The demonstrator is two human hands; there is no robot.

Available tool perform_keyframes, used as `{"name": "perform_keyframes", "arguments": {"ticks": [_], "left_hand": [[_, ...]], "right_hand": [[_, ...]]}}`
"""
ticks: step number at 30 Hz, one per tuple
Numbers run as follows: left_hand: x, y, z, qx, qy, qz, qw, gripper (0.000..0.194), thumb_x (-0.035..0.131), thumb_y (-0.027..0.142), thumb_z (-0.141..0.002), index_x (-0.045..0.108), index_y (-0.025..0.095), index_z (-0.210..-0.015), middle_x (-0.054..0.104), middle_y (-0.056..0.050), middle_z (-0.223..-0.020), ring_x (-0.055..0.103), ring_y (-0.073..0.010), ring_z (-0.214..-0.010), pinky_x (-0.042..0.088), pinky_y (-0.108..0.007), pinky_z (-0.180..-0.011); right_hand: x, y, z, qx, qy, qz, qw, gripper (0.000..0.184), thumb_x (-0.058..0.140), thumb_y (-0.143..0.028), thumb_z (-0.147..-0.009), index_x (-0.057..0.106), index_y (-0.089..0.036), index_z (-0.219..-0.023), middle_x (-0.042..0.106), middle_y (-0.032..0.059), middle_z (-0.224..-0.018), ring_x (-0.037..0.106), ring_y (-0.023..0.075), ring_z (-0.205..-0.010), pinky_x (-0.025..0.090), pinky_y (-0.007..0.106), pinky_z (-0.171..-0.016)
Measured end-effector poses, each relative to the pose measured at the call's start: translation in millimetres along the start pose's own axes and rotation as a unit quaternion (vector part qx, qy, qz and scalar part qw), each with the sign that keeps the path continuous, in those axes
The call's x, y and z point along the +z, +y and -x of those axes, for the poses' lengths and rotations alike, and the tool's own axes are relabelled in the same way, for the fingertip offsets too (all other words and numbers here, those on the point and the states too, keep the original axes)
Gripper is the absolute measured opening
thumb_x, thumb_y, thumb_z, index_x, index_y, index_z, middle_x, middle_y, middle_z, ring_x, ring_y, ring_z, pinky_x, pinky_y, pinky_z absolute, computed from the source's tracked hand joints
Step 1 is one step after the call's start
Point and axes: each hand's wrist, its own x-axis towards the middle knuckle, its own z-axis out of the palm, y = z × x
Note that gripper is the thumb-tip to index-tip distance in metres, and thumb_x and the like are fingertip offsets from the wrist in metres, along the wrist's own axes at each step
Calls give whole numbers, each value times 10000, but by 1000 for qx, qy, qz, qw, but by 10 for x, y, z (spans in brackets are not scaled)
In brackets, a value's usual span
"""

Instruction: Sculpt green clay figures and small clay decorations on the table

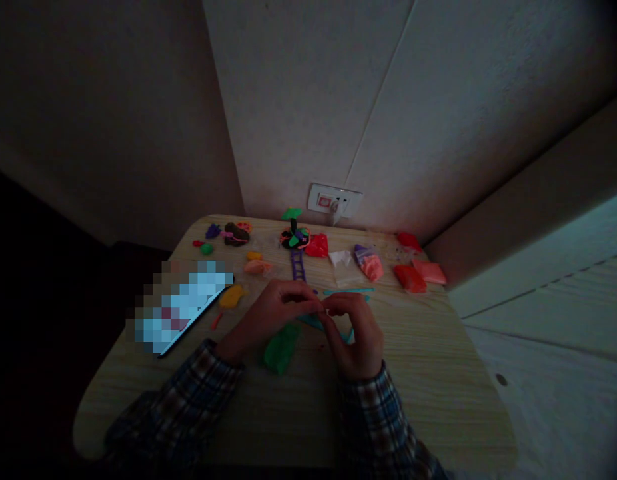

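Note:
Over the middle of the table, my left hand [283,307] and my right hand [356,333] meet at the fingertips. Both are closed in a pinch, and whatever lies between them is too small to name. Beneath the hands are light-blue modelling tools [348,291], partly covered by my fingers. A green clay packet [281,350] lies just below my left wrist. Beyond the hands, a purple ladder-shaped piece [298,267] leads up to a black clay figure [294,238] with a green top. A yellow clay piece [231,297] rests left of my left hand.
A lit, pixelated tablet-like screen [188,310] occupies the table's left side. Red clay packets [411,278] lie at the right, near a purple and pink bag [371,262]. At the back left sits a brown clay lump [236,234]. A wall socket [334,200] is behind the table [438,400].

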Motion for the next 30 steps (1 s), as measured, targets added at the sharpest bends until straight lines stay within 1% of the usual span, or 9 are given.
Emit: {"name": "perform_keyframes", "arguments": {"ticks": [8, 10, 13, 15, 17, 19, 21, 26, 30], "left_hand": [[22, -17, 2, 46, 24, -91, 994, 183, 638, 265, -778, 695, 147, -650, 679, -30, -703, 616, -160, -711, 461, -256, -688], [27, -25, 3, 56, 23, -115, 992, 195, 622, 264, -805, 700, 144, -673, 685, -34, -718, 622, -164, -730, 466, -258, -698], [45, -32, 18, 89, 7, -185, 979, 180, 611, 256, -843, 713, 142, -749, 699, -40, -769, 632, -170, -771, 470, -266, -730], [60, -40, 40, 125, -31, -263, 956, 124, 634, 233, -840, 715, 147, -804, 702, -44, -834, 632, -170, -804, 467, -272, -757], [76, -53, 69, 163, -91, -348, 919, 81, 663, 211, -822, 707, 153, -857, 692, -52, -905, 626, -178, -842, 466, -280, -773], [91, -71, 97, 192, -154, -415, 876, 112, 681, 206, -808, 692, 156, -908, 676, -59, -945, 612, -193, -882, 467, -297, -786], [106, -89, 119, 206, -193, -458, 843, 139, 684, 209, -807, 674, 156, -936, 664, -59, -949, 596, -207, -909, 468, -317, -802], [140, -112, 130, 207, -210, -502, 813, 63, 646, 192, -832, 656, 153, -881, 645, -54, -931, 568, -208, -907, 466, -334, -819], [162, -125, 130, 221, -200, -525, 797, 41, 620, 182, -850, 656, 164, -859, 634, -50, -923, 544, -212, -910, 458, -337, -820]], "right_hand": [[23, 65, 42, 2, 7, 39, 999, 111, 591, -96, -841, 582, -206, -853, 635, 31, -799, 588, 158, -739, 485, 285, -617], [16, 60, 40, 6, 8, 40, 999, 104, 582, -102, -846, 581, -206, -841, 630, 32, -800, 590, 161, -748, 486, 292, -626], [-16, 59, 29, 37, 32, 33, 998, 91, 568, -119, -847, 577, -205, -819, 616, 22, -780, 576, 156, -727, 475, 295, -626], [-44, 75, 27, 72, 65, 29, 995, 75, 560, -137, -848, 577, -204, -819, 603, 13, -764, 557, 149, -698, 463, 295, -618], [-67, 104, 37, 110, 94, 22, 989, 54, 557, -159, -851, 579, -200, -822, 593, 9, -759, 544, 145, -685, 454, 295, -619], [-79, 137, 56, 138, 111, 11, 984, 44, 558, -175, -855, 580, -195, -822, 588, 10, -762, 542, 144, -695, 450, 296, -628], [-80, 162, 73, 155, 114, -2, 981, 45, 560, -188, -859, 580, -194, -820, 583, 12, -766, 546, 147, -712, 450, 299, -637], [-67, 160, 76, 161, 110, -3, 981, 56, 564, -196, -856, 577, -198, -802, 578, 9, -754, 542, 151, -711, 446, 302, -639], [-68, 147, 63, 160, 107, 1, 981, 51, 564, -186, -854, 577, -198, -807, 573, 4, -751, 535, 147, -697, 440, 295, -634]]}}
